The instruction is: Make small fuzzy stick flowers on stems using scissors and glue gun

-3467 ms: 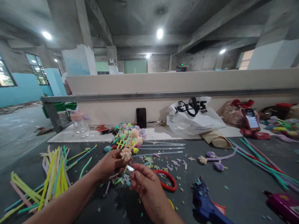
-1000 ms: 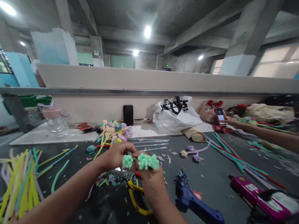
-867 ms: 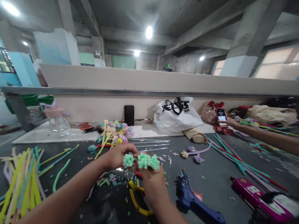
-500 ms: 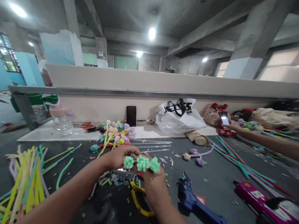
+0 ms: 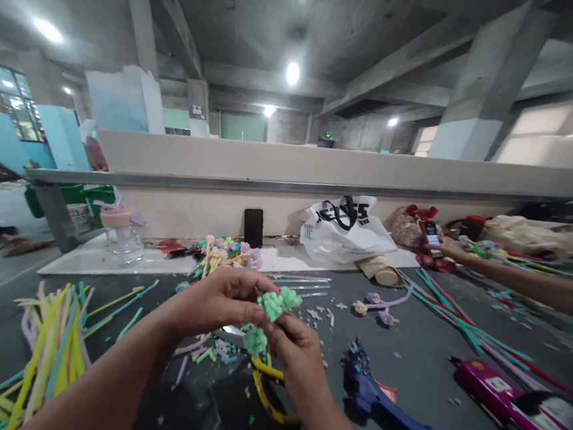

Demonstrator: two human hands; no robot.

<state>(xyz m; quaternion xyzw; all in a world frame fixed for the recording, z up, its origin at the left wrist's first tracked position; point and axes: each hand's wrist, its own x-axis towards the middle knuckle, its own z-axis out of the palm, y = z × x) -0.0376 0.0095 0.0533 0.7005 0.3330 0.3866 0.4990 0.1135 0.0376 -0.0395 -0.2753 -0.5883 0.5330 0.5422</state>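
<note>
My left hand [image 5: 216,300] and my right hand [image 5: 294,353] meet above the dark table [image 5: 419,360], both pinched on a mint-green fuzzy pipe-cleaner piece [image 5: 272,307] with several curled blossoms. One blossom hangs lower, between the two hands. Under the hands lie scissors with yellow and red handles [image 5: 264,380] and small trimmed bits. A bunch of finished pastel flowers [image 5: 225,253] lies behind the hands.
A heap of coloured pipe cleaners [image 5: 49,341] lies at the left. A blue glue gun [image 5: 385,404] and a magenta one [image 5: 515,406] lie at the right. Another person's hand [image 5: 447,246] holds a phone at the far right. A white bag [image 5: 345,230] and a jar [image 5: 124,234] stand at the back.
The flower bunch I held earlier is down, and the green piece is in both hands. In the last half second the piece has turned, one blossom dropping lower.
</note>
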